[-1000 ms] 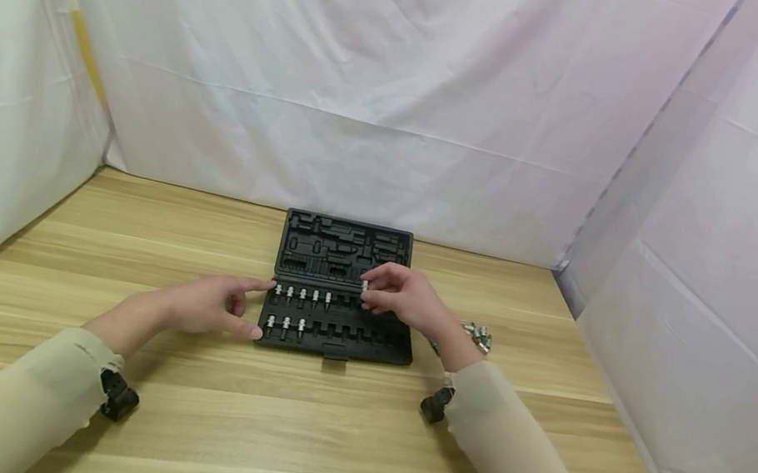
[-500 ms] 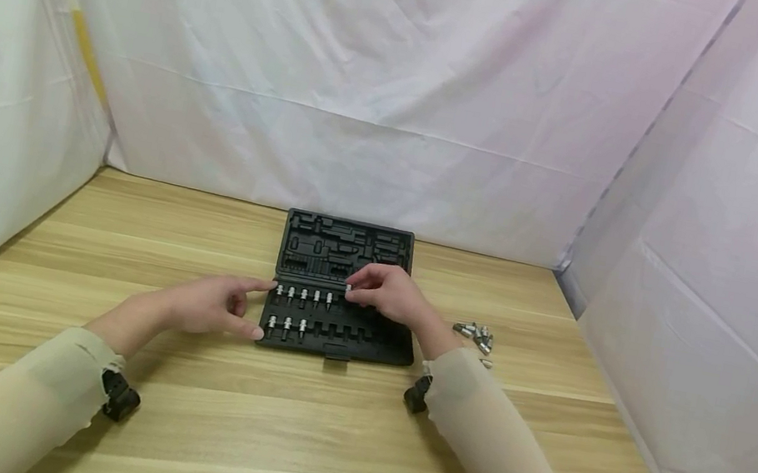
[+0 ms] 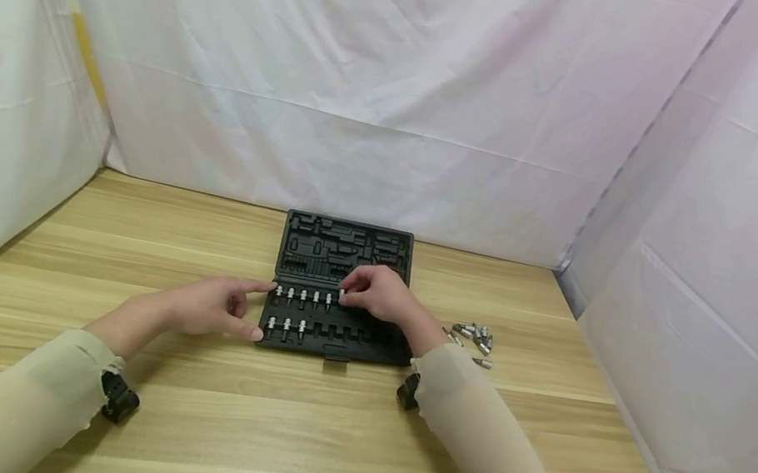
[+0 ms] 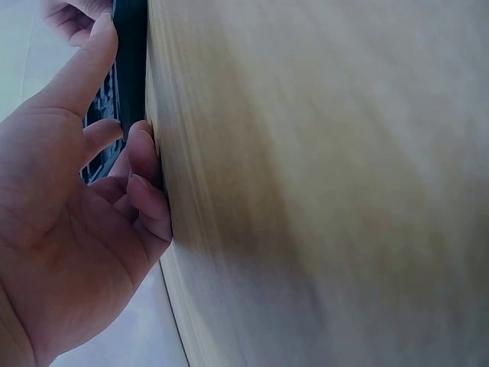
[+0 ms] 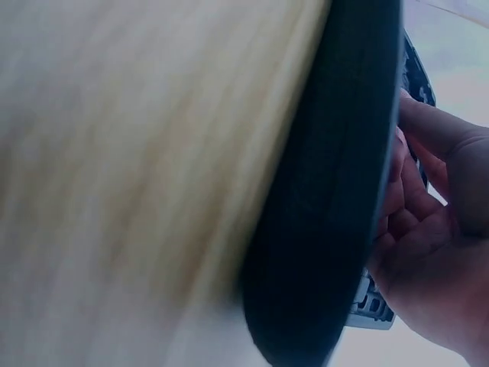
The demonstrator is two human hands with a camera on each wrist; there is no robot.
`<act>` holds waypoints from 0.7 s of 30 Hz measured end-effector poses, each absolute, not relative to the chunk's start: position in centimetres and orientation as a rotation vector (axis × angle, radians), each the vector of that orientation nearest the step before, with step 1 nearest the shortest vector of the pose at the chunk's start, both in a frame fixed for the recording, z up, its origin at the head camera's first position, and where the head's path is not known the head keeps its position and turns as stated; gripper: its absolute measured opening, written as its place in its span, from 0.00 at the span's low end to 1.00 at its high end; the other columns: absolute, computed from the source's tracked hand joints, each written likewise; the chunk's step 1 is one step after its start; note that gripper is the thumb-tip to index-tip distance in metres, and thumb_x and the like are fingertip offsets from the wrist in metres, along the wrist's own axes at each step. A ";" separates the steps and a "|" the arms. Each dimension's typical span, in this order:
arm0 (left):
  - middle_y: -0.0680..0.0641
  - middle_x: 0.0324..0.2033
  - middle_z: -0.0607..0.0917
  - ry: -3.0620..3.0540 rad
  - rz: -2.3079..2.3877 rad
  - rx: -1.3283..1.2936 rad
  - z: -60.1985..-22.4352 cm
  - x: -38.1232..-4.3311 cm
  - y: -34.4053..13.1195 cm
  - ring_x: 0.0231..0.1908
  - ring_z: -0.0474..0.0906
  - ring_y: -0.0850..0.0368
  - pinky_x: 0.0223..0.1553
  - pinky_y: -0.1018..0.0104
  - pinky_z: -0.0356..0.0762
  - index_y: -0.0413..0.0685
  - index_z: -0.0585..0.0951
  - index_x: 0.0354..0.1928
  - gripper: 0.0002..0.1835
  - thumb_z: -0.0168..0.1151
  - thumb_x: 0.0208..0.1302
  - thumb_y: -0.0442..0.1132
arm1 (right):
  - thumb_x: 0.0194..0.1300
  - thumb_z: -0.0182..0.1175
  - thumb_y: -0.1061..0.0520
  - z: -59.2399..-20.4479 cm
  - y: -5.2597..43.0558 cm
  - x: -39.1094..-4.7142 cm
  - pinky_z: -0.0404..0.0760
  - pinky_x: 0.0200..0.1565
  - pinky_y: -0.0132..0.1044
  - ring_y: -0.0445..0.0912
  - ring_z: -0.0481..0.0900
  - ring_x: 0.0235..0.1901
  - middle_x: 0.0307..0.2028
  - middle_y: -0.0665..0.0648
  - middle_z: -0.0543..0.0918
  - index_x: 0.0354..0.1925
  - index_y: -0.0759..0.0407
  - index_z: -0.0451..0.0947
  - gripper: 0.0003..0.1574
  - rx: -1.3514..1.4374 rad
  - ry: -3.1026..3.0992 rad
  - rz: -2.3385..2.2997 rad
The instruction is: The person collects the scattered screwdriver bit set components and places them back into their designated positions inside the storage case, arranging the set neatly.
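A black socket case (image 3: 360,345) lies unfolded on the table, its hinge between the lid and the slotted base. My left hand (image 3: 208,306) spans the base's left side, index finger and thumb stretched out and touching its edge. In the left wrist view, the other fingers bend loosely beside the case. My right hand (image 3: 380,292) pinches a small silver bit socket (image 3: 341,295) over the back row, just right of the seated ones. Several bit sockets (image 3: 303,296) stand in that row's left part, and three (image 3: 286,327) in the front row. In the right wrist view the pinched piece is hidden.
A loose pile of bit sockets (image 3: 481,337) lies on the wooden table (image 3: 284,431) right of the case, partly beside the right forearm. White cloth walls (image 3: 368,82) close off the back and sides. A latch (image 3: 337,359) projects from the case's front.
My right hand has moved left along the back row with the bit socket and lowered it toward the slots. More of the loose pile shows. My left hand has stayed put.
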State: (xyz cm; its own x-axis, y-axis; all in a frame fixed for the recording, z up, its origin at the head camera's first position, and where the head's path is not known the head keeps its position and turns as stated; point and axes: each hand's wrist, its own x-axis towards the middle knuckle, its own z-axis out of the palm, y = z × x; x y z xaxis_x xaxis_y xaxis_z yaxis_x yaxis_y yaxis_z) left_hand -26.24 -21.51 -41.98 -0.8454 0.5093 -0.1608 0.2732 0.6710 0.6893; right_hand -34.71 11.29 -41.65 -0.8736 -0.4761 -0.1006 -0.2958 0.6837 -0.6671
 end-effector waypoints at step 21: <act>0.47 0.38 0.81 2.541 0.991 0.610 -42.0 -26.3 -21.5 0.38 0.75 0.53 0.36 0.65 0.78 0.49 0.61 0.87 0.54 0.79 0.67 0.55 | 0.74 0.74 0.49 -41.7 11.8 -35.0 0.85 0.53 0.45 0.45 0.85 0.46 0.46 0.49 0.91 0.48 0.46 0.93 0.07 -0.584 2.612 -0.942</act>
